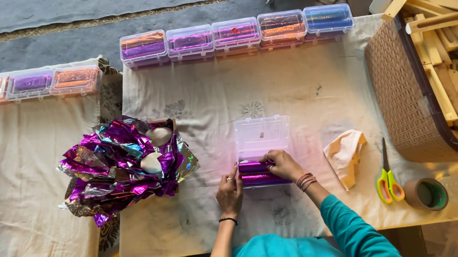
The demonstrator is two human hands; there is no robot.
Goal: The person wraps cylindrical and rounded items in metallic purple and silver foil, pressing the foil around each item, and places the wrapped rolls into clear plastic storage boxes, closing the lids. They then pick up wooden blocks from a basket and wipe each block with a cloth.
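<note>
Currently | left hand (228, 189) and right hand (282, 163) closed gripping purple foil roll (262, 172) in clear box (263, 136) | risk: foil could be creased by squeezing; scissors (387, 181) at 3 o'clock

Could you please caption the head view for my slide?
Both hands, left hand and right hand, press purple foil into an open clear box.

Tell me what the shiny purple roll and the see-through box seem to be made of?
The purple roll under the left hand and right hand looks like thin metallic foil or film: mirror-bright and glinting. The box looks like clear hard plastic: the cloth shows through its open lid.
</note>
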